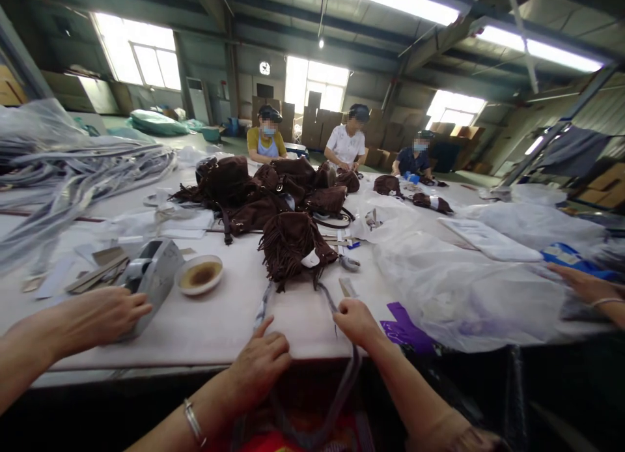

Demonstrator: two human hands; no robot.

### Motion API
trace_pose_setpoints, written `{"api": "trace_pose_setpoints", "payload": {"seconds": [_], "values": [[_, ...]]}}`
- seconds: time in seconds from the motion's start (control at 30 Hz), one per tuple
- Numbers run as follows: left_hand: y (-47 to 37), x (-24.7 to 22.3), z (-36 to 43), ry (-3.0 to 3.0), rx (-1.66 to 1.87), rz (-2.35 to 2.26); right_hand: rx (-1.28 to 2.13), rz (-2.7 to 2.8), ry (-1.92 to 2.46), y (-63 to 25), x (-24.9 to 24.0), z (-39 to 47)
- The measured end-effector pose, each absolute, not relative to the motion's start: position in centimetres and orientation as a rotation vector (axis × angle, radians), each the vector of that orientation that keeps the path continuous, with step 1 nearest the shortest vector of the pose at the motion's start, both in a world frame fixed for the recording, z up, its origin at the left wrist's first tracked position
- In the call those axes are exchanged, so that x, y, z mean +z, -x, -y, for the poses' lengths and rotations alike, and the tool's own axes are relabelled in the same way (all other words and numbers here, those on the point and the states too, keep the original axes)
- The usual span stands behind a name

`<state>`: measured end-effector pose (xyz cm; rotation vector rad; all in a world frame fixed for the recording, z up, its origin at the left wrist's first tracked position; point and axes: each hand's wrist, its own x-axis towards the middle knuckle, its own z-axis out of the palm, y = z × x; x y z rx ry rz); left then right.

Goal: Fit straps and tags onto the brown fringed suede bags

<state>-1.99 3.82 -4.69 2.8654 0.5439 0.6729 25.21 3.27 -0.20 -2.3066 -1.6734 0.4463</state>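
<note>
A dark brown fringed bag [291,243] lies on the table in front of me, with a small white piece on its flap. Its long strap [328,297], in a greyish wrapping, runs toward me and loops down below the table edge. My left hand [261,361] has its fingers curled around the left run of the strap, thumb raised. On the right run, my right hand [359,322] is closed in a fist. Both hands are near the table's front edge, apart from the bag body.
Another person's hand [107,312] is at a tape dispenser [159,276], beside a bowl of brown liquid [200,275]. More brown bags [254,201] are piled behind. Plastic sheeting [430,289] and another hand [586,286] are at right. Three people work across the table.
</note>
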Motion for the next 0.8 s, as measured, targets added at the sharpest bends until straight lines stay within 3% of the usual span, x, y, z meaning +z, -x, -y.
{"api": "trace_pose_setpoints", "payload": {"seconds": [0.37, 0.53, 0.8], "values": [[4.4, -1.6, -5.1, -2.681, 0.456, -0.485, 1.153, 1.494, 2.076, -27.7, -4.3, 12.0], [5.2, -2.0, -4.6, -2.700, 0.458, -0.475, 1.008, 1.632, 2.108, -27.3, -2.4, 9.2], [7.6, -1.9, -4.1, -2.768, 0.427, -0.486, 1.131, 1.508, 1.916, -23.3, -1.8, 3.9]]}}
